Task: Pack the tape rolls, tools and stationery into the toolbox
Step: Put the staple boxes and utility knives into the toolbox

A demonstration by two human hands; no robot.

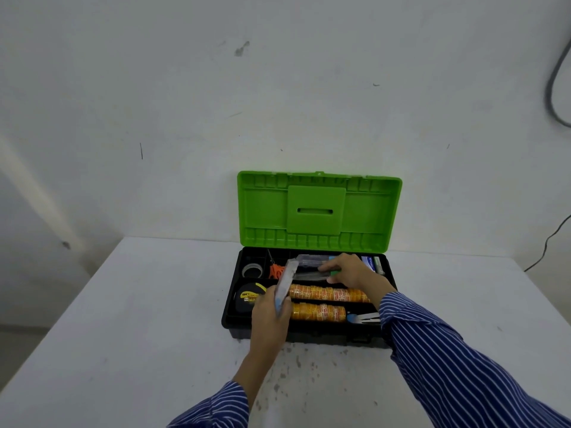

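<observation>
While the left hand (pixel 272 313) grips one clear flat packet (pixel 285 284), the right hand (pixel 346 270) pinches one flat tool (pixel 312 274) over the toolbox (pixel 234 291). Inside lie two orange tape stacks (pixel 327 294), one tape measure (pixel 248 296) and one pair of scissors (pixel 275 268).

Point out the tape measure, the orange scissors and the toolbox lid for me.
tape measure (pixel 248 296): head view, on its black and yellow case.
orange scissors (pixel 276 271): head view, on the orange handles.
toolbox lid (pixel 262 211): head view, on the green inner face, left of centre.
</observation>
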